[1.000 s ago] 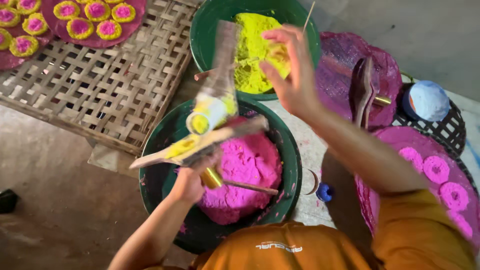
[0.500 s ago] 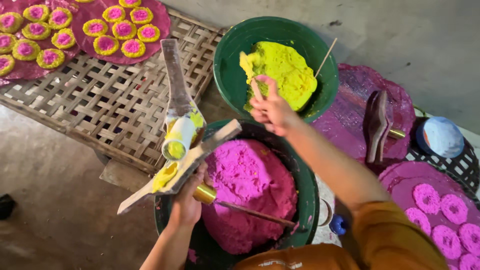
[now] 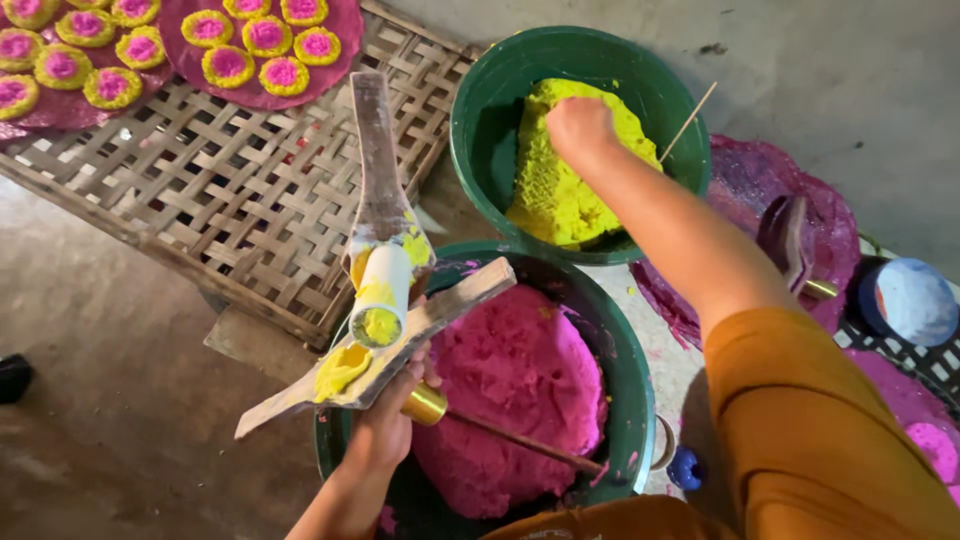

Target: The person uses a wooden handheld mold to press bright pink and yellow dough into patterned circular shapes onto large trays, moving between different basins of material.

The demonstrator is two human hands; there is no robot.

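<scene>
A: Why does the woven bamboo tray (image 3: 200, 190) lie flat on the floor, beside the two basins?

B: It carries the dark red sheets (image 3: 262, 75) with yellow-and-pink rounds (image 3: 228, 65), so probably they are laid out in the open air, near the person.

A: And the basins?

B: The far green basin (image 3: 478, 150) holds yellow paste (image 3: 555, 190); the near green basin (image 3: 632, 400) holds pink paste (image 3: 510, 380) with a brass-tipped stick (image 3: 500, 435) lying in it. Both stand just in front of the person, so each hand reaches one.

A: What does the right hand (image 3: 578, 128) do?

B: It presses down into the yellow paste. Its fingers are curled into the mass; whether they have paste in them, one cannot tell.

A: And the left hand (image 3: 392, 395)?

B: Its fingers are closed around a wooden tool (image 3: 385, 185) with a white tube (image 3: 380, 290). It is held over the pink basin's rim, the tube's open end up, yellow paste in it, perhaps so that falling paste drops on the flat slat (image 3: 440, 310) below.
</scene>
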